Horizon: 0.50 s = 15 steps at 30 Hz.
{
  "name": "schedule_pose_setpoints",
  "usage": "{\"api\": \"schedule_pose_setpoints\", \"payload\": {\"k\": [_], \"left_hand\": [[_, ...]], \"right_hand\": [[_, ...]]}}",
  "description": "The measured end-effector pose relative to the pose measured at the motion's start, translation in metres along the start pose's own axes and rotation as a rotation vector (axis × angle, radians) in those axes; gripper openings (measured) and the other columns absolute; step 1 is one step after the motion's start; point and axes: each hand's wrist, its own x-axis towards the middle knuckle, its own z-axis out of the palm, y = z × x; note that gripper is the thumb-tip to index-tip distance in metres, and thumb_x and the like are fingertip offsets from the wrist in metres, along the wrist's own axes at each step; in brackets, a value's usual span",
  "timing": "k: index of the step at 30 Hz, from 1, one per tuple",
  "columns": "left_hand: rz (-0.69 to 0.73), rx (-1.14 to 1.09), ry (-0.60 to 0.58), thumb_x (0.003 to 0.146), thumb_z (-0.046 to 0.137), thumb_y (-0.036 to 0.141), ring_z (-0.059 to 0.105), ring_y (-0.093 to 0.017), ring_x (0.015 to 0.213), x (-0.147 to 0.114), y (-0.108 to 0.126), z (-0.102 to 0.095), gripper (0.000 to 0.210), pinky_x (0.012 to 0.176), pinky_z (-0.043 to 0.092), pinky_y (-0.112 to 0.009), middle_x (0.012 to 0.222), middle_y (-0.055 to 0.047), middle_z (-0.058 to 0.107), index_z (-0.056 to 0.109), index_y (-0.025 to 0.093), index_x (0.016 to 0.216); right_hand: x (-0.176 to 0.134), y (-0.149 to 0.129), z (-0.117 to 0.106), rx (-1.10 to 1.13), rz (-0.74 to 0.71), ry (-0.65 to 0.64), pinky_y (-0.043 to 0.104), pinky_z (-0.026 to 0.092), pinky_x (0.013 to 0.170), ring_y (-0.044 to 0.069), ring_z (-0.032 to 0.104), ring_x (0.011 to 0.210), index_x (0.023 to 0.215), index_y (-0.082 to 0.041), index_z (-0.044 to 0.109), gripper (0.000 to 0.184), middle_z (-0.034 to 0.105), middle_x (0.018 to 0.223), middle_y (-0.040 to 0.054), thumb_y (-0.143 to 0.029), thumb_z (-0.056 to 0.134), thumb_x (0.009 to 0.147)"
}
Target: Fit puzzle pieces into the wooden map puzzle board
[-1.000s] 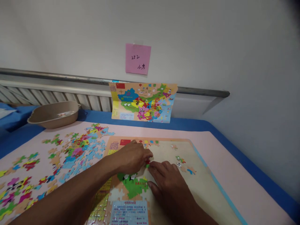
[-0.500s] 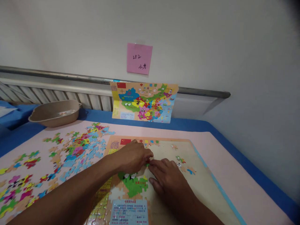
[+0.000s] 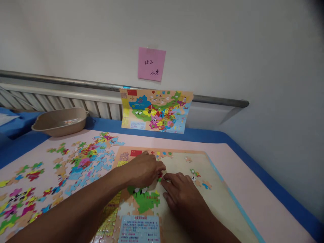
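My left hand (image 3: 145,168) reaches across the puzzle board (image 3: 215,209), fingers bent down and closed at a small red and green puzzle piece (image 3: 160,176). Part of that piece is hidden under the fingertips. Close beside it, my right hand (image 3: 178,189) rests low over the board, index fingertip by the piece and thumb held apart. Below the hands lies a joined green section (image 3: 145,202) with sheep pictures. A blue text panel (image 3: 140,227) is assembled at the bottom, and a red flag (image 3: 136,153) shows at the upper left.
Many loose pieces (image 3: 86,158) spread over the pink sheet on the left. Several more pieces (image 3: 194,179) lie on the board's right side. A brown basin (image 3: 60,123) stands at the back left. A printed reference map (image 3: 157,111) leans against the rail (image 3: 220,101).
My right hand has shifted slightly right, uncovering more of the red and green piece. My left hand stays almost in place.
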Motion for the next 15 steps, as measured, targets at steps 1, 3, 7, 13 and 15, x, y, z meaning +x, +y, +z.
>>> {"api": "schedule_pose_setpoints", "payload": {"k": [1, 3, 7, 13, 15], "left_hand": [[-0.001, 0.007, 0.001, 0.098, 0.053, 0.016, 0.07, -0.028, 0.099, 0.0, 0.0, 0.0, 0.014, 0.085, 0.042, -0.039, 0.094, -0.006, 0.074, 0.066, 0.022, 0.098], [-0.003, 0.013, 0.011, 0.099, 0.053, 0.017, 0.069, -0.028, 0.098, 0.001, -0.002, 0.002, 0.014, 0.083, 0.042, -0.038, 0.093, -0.006, 0.074, 0.066, 0.023, 0.097], [-0.006, 0.014, 0.044, 0.098, 0.053, 0.019, 0.069, -0.027, 0.092, 0.001, -0.003, 0.005, 0.014, 0.075, 0.039, -0.035, 0.089, -0.005, 0.073, 0.065, 0.023, 0.092], [-0.019, 0.017, 0.021, 0.097, 0.053, 0.016, 0.068, -0.026, 0.093, 0.001, 0.0, 0.002, 0.014, 0.078, 0.039, -0.035, 0.09, -0.005, 0.072, 0.064, 0.022, 0.091], [-0.018, 0.017, 0.019, 0.098, 0.052, 0.016, 0.068, -0.025, 0.093, 0.001, 0.001, 0.001, 0.015, 0.078, 0.039, -0.035, 0.089, -0.004, 0.072, 0.064, 0.022, 0.091]], "right_hand": [[0.0, 0.002, 0.002, -0.009, 0.001, 0.005, 0.04, 0.034, 0.084, 0.026, 0.053, 0.099, 0.111, -0.016, 0.071, 0.036, 0.065, 0.117, 0.0051, 0.004, 0.078, 0.083], [0.003, 0.005, 0.004, -0.029, 0.017, 0.002, 0.038, 0.033, 0.081, 0.025, 0.052, 0.094, 0.107, -0.016, 0.07, 0.029, 0.064, 0.109, 0.0051, 0.004, 0.074, 0.086], [0.01, 0.006, 0.006, -0.008, 0.076, -0.043, 0.036, 0.031, 0.078, 0.024, 0.05, 0.087, 0.102, -0.017, 0.069, 0.019, 0.061, 0.096, 0.0039, 0.0, 0.073, 0.094], [0.012, 0.005, 0.005, -0.018, 0.139, -0.001, 0.035, 0.027, 0.074, 0.024, 0.047, 0.08, 0.088, -0.017, 0.064, 0.021, 0.056, 0.088, 0.0032, -0.002, 0.08, 0.089], [0.012, 0.005, 0.005, -0.009, 0.13, 0.013, 0.035, 0.027, 0.073, 0.024, 0.047, 0.078, 0.087, -0.017, 0.063, 0.021, 0.055, 0.086, 0.0027, -0.001, 0.078, 0.089]]}}
